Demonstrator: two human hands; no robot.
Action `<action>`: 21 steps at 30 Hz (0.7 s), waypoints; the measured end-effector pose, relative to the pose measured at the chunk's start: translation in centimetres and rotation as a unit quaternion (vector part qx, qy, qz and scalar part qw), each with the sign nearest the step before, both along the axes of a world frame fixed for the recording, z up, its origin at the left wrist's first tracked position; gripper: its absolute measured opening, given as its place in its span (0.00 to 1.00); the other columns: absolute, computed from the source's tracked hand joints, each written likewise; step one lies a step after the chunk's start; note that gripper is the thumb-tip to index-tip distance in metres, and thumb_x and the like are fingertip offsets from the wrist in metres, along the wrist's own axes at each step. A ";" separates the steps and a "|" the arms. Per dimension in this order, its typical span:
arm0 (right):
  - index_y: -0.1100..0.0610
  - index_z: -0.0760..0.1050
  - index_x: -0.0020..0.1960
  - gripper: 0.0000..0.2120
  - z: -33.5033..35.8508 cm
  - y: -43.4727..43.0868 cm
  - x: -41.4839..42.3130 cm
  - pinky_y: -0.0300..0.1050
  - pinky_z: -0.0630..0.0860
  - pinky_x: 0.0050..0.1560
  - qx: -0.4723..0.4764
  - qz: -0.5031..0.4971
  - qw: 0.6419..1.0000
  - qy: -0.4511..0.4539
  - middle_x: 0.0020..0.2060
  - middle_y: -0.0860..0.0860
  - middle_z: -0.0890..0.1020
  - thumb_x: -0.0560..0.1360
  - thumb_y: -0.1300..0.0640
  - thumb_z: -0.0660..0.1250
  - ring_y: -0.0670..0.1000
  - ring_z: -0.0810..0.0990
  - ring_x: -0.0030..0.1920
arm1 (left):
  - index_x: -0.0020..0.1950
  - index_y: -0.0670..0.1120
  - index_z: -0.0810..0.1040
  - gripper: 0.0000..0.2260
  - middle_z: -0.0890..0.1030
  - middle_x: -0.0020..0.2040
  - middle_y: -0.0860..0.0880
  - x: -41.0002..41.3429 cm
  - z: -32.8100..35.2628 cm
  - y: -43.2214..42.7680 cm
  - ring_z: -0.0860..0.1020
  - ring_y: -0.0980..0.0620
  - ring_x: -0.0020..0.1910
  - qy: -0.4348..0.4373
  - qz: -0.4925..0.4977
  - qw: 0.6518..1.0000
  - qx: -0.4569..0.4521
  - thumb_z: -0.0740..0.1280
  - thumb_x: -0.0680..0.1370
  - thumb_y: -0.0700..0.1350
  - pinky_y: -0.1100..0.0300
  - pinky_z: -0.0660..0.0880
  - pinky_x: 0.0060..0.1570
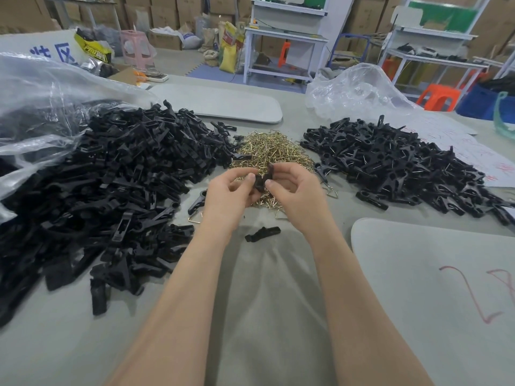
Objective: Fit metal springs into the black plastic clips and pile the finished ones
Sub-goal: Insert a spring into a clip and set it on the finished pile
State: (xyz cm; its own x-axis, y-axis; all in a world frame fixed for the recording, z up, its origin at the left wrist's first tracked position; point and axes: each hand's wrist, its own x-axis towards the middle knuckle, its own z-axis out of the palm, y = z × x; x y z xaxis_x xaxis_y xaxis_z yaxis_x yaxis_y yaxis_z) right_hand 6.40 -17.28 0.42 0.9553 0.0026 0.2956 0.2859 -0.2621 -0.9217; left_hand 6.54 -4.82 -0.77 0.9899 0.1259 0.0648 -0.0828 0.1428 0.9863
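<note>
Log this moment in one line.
left hand, right hand: pinching black clip above spring heap | loose clip pile: left | finished pile: right | spring seated: cannot tell

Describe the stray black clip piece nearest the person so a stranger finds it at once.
Start at the heap of brass-coloured springs mid-table, between the two black piles. Come straight toward the person: the lone clip piece lies on bare cloth between the forearms. Unlike its neighbours, it touches no pile and shows no spring.

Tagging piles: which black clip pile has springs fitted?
The smaller pile on the person's right: metal wires glint among its clips. The bigger left pile, by the plastic bag, shows bare black pieces only.
</note>
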 end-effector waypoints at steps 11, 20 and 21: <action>0.58 0.77 0.60 0.15 0.0 -0.5 0.3 0.35 0.77 0.52 0.062 -0.011 0.998 0.022 0.45 0.45 0.83 0.75 0.67 0.66 0.42 0.81 0.47 | 0.44 0.49 0.79 0.05 0.79 0.44 0.48 -0.1 0.1 0.0 0.77 0.51 0.45 -0.083 0.009 0.961 0.263 0.66 0.78 0.45 0.56 0.72 0.47; 0.54 0.77 0.55 0.10 0.3 -0.6 0.1 0.37 0.77 0.54 0.047 -0.029 0.998 0.003 0.44 0.46 0.81 0.76 0.66 0.66 0.44 0.81 0.48 | 0.55 0.44 0.77 0.06 0.81 0.48 0.49 -0.4 0.3 -0.4 0.79 0.55 0.47 -0.044 -0.034 0.988 0.141 0.65 0.79 0.40 0.72 0.74 0.45; 0.54 0.78 0.51 0.09 0.3 -0.6 0.1 0.35 0.77 0.51 0.052 -0.028 0.998 0.002 0.43 0.46 0.82 0.76 0.66 0.66 0.41 0.81 0.45 | 0.55 0.43 0.77 0.06 0.82 0.47 0.47 -0.5 0.4 -0.3 0.79 0.55 0.47 -0.044 -0.031 0.990 0.127 0.66 0.78 0.39 0.72 0.75 0.45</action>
State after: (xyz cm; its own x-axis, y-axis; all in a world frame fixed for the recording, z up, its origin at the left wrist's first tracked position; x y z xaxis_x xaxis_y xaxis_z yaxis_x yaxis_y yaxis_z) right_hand 6.52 -17.86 0.69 0.9542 -0.0808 0.2882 0.2704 -0.1799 -0.9458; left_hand 6.08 -5.16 -0.38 0.9845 0.0336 0.1723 -0.1681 -0.1019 0.9805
